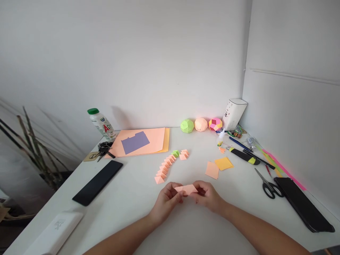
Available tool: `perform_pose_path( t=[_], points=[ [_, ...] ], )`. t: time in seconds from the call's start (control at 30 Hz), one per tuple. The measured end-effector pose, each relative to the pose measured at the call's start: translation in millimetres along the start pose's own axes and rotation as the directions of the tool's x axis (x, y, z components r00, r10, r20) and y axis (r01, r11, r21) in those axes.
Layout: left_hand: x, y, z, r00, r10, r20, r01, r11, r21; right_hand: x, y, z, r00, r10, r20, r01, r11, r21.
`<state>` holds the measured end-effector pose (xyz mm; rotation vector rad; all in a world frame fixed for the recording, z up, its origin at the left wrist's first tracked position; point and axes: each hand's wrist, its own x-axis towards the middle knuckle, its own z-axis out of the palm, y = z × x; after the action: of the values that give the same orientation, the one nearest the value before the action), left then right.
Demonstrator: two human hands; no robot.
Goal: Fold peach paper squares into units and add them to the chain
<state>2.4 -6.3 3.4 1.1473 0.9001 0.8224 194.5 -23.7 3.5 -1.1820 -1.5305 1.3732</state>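
A small folded peach paper (186, 189) is held between both hands above the white table. My left hand (168, 201) pinches its left end, thumb in front. At the right end, the fingers and thumb of my right hand (207, 196) close on the same paper. Just beyond them, a curved row of folded peach pieces (164, 169) stands on the table, with green pieces (175, 153) at its far end and a few more peach ones (183, 154) beside those. To the right lie peach square sheets (212, 170) and yellow square sheets (224, 163).
Scissors (268, 187), a black case (304, 205) and a cutter (244, 156) lie right. Three paper balls (201, 124) and a white box (234, 114) stand at the back. Left are large peach sheets (156, 138), a bottle (102, 123) and a black phone (97, 182).
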Motion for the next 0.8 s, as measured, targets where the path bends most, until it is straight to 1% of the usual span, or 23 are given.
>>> perform_pose_path(
  t=[0.03,0.07,0.1,0.13,0.17,0.2,0.23,0.3,0.33,0.4,0.43,0.5,0.57,0.67,0.73,0.8],
  points=[
    [-0.1,0.5,0.2,1.000,-0.001,-0.017,0.001,1.000,0.008,0.1,-0.5,0.4,0.996,-0.075,-0.045,0.074,0.997,-0.033],
    [-0.1,0.9,0.2,0.999,-0.007,-0.044,0.007,1.000,0.011,0.3,-0.4,0.6,0.982,-0.167,-0.088,0.160,0.983,-0.085],
    [-0.3,1.3,-0.1,0.997,-0.012,-0.073,0.013,1.000,0.013,0.6,0.3,0.7,0.956,-0.268,-0.122,0.248,0.957,-0.153],
    [-0.5,1.7,-0.6,0.996,-0.015,-0.088,0.017,1.000,0.022,1.1,1.6,0.5,0.918,-0.368,-0.148,0.330,0.916,-0.227],
    [-0.9,2.3,-1.3,0.997,-0.011,-0.080,0.014,0.999,0.040,1.7,3.3,0.2,0.875,-0.457,-0.162,0.397,0.867,-0.301],
    [-1.4,3.1,-2.1,0.999,0.000,-0.045,0.003,0.998,0.067,2.3,5.4,-0.1,0.833,-0.529,-0.163,0.445,0.815,-0.370],
    [-2.1,4.0,-2.8,1.000,0.015,0.014,-0.016,0.995,0.101,2.8,7.4,-0.4,0.795,-0.587,-0.153,0.480,0.763,-0.433],
    [-3.4,5.4,-3.8,0.990,0.035,0.136,-0.059,0.982,0.178,3.3,10.4,-0.8,0.740,-0.665,-0.102,0.523,0.664,-0.535],
    [-3.7,5.7,-3.9,0.987,0.039,0.153,-0.071,0.976,0.207,3.2,11.2,-0.8,0.722,-0.688,-0.067,0.539,0.621,-0.569],
    [-3.6,4.8,-3.6,0.994,0.006,0.113,-0.032,0.971,0.236,2.2,11.1,-0.2,0.705,-0.709,0.005,0.563,0.556,-0.611],
    [-3.2,3.8,-3.3,0.996,-0.022,0.085,0.002,0.974,0.227,1.5,10.4,0.3,0.707,-0.706,0.037,0.569,0.537,-0.622],
    [-1.8,1.5,-2.9,0.996,-0.074,0.057,0.064,0.983,0.170,0.0,8.3,1.4,0.728,-0.680,0.084,0.570,0.533,-0.626],
    [-0.5,-0.3,-2.8,0.994,-0.084,0.069,0.075,0.991,0.114,-0.9,6.1,2.2,0.761,-0.641,0.100,0.560,0.571,-0.600],
    [0.2,-1.3,-3.0,0.995,-0.057,0.086,0.048,0.993,0.105,-0.8,4.3,2.7,0.819,-0.570,0.063,0.520,0.691,-0.502],
    [-0.1,-1.1,-3.0,0.994,-0.048,0.103,0.037,0.993,0.111,-0.2,3.9,2.6,0.876,-0.481,0.041,0.458,0.800,-0.388],
    [-0.5,-0.5,-2.8,0.992,-0.049,0.120,0.035,0.993,0.113,0.4,3.3,2.5,0.927,-0.373,0.043,0.370,0.890,-0.267]
  ],
)
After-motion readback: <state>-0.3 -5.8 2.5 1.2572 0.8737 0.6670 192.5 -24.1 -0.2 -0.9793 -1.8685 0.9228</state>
